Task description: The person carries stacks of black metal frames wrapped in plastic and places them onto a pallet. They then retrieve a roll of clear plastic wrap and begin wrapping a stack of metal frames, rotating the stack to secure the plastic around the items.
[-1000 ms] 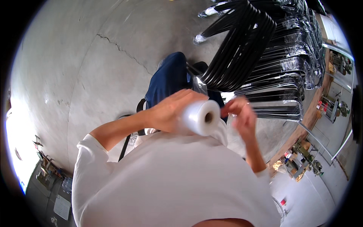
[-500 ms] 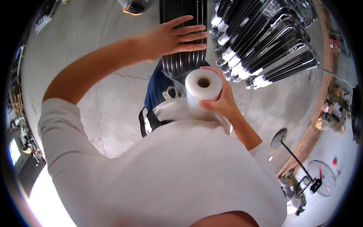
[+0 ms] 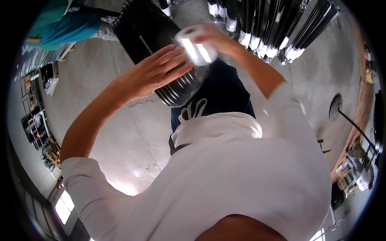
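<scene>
In my right hand (image 3: 219,39) is a roll of clear stretch film (image 3: 200,52), tilted and smeared by motion. The roll is against the near right side of a bundle of long black ribbed parts (image 3: 138,34). Clear film covers the bundle's rounded near end. My left hand (image 3: 163,71) lies over the bundle with its fingers stretched out, the fingertips close to the roll. Whether those fingertips touch the roll I cannot tell.
Several film-wrapped bundles of black bars (image 3: 269,28) stand at the far right. A person in green and teal clothing (image 3: 66,28) is at the far left. A round-based stand (image 3: 335,106) is on the right. Concrete floor (image 3: 120,120) surrounds me.
My right hand has carried the roll forward to the bundle and tipped it. My left hand has moved nearer me and left. The view has turned, and the person in green has come into sight.
</scene>
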The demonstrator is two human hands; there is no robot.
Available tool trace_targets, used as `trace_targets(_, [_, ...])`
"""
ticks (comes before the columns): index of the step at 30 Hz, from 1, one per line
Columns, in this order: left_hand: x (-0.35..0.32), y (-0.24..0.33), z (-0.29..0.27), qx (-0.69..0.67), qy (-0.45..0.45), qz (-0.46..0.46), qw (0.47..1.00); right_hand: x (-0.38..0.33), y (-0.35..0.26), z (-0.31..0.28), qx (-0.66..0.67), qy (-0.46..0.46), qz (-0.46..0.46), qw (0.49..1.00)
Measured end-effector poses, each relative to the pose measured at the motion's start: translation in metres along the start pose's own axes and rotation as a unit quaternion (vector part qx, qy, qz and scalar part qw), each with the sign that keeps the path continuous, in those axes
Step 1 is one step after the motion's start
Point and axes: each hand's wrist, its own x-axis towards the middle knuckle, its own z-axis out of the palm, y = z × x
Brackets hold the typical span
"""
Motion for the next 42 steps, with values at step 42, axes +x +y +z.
trace_targets(42, [-0.108,0.022,0.004,-0.665,0.238,-0.46,0.538,-0.042,-0.103,0.167,-0.139,-0.022,0.164,0.976])
